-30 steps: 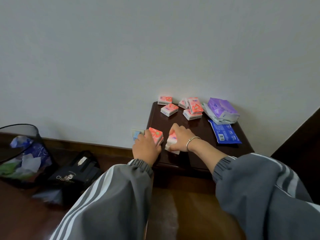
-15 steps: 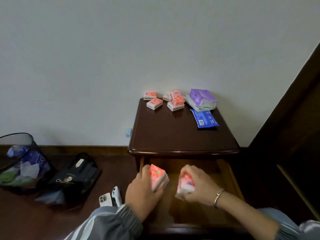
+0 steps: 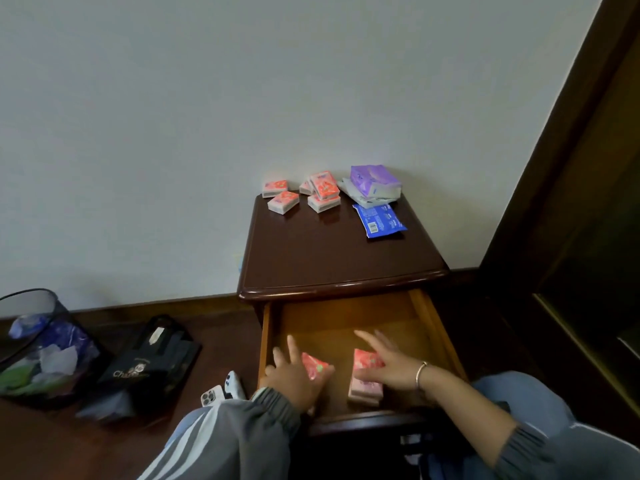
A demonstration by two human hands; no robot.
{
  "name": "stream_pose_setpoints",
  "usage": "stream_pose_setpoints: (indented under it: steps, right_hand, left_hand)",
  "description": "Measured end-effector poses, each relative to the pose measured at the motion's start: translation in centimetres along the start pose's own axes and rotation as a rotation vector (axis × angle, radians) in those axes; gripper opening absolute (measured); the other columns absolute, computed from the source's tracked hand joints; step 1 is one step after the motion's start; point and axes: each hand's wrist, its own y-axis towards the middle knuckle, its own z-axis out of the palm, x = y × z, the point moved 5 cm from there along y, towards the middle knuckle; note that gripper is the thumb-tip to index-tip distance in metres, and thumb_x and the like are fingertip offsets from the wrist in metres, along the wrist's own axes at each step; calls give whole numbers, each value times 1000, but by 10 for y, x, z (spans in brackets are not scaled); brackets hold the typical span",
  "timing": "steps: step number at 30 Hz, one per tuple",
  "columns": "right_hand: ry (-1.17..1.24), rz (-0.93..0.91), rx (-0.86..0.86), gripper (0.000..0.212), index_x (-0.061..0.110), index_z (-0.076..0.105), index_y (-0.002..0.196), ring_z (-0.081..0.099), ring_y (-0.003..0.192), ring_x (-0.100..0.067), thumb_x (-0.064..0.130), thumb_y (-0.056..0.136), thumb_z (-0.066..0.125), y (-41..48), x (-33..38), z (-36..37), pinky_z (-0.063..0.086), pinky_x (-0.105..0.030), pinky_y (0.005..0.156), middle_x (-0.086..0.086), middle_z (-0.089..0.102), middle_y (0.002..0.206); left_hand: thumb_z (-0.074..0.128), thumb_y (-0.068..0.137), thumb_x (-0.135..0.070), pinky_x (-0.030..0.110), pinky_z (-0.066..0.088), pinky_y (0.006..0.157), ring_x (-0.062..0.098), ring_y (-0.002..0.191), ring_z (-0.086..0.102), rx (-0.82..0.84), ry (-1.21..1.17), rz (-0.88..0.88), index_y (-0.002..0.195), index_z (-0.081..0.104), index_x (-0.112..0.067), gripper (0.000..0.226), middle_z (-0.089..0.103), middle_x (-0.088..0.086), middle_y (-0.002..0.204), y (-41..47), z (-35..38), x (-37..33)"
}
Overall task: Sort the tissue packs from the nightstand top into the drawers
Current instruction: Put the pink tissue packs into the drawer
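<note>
Bin (image 3: pixel 41 344): on floor, far left.
Left hand (image 3: pixel 294 375): in open drawer (image 3: pixel 346 317), fingers spread, resting on red pack (image 3: pixel 317 367).
Right hand (image 3: pixel 391 367): fingers splayed over red stack (image 3: pixel 366 382) — grip unclear.
Nightstand (image 3: pixel 332 258): more packs (image 3: pixel 301 194) at back edge.

Both hands reach forward, left hand (image 3: pixel 294 377) and right hand (image 3: pixel 388 367) with fingers spread.

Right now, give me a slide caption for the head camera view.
Both hands, left and right, set pink tissue packs into the open drawer; more packs wait on the nightstand.
</note>
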Motion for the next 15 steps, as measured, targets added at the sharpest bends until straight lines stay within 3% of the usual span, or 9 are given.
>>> stream_pose_setpoints:
  steps: [3,6,9,11,13,15]
  right_hand:
    - [187,139,-58,75,26,14,149,41,130,-24,31,89,60,-6,-8,-10,36,-28,99,-10,35,149]
    - [227,225,-67,62,15,27,145,52,105,-16,15,90,56,-6,-8,-4,41,-23,84,-10,52,134]
    - [275,228,-88,43,10,47,131,55,92,-15,5,89,53,-2,-1,4,46,-19,65,-11,61,122]
    - [265,195,-86,35,8,54,123,60,92,-18,4,88,55,0,6,14,43,-15,53,-13,64,116]
    - [229,140,-57,31,6,59,117,62,93,-20,6,86,59,5,14,28,45,-16,57,-12,66,109]
    - [154,72,-25,26,8,64,109,64,96,-23,9,82,62,11,25,44,53,-27,72,-11,68,105]
  left_hand:
    - [39,93,-58,44,26,117,27,145,21,-137,-25,296,153,7,-28,74,16,0,160,15,-26,-11]
    - [49,95,-32,38,37,108,22,133,41,55,-1,538,140,44,-26,46,44,-2,146,22,-22,-29]
    - [49,94,-33,35,45,85,25,108,57,250,156,462,114,61,-18,28,61,6,122,28,-9,-28]
    - [49,93,-41,38,40,93,23,112,56,248,274,402,115,60,-20,33,61,3,121,31,-12,-21]
    - [48,93,-44,42,33,102,23,117,55,222,415,400,121,59,-21,38,62,2,122,29,-15,-13]
    - [45,94,-46,41,29,106,24,115,55,210,513,419,122,59,-20,41,63,3,120,21,-13,-4]
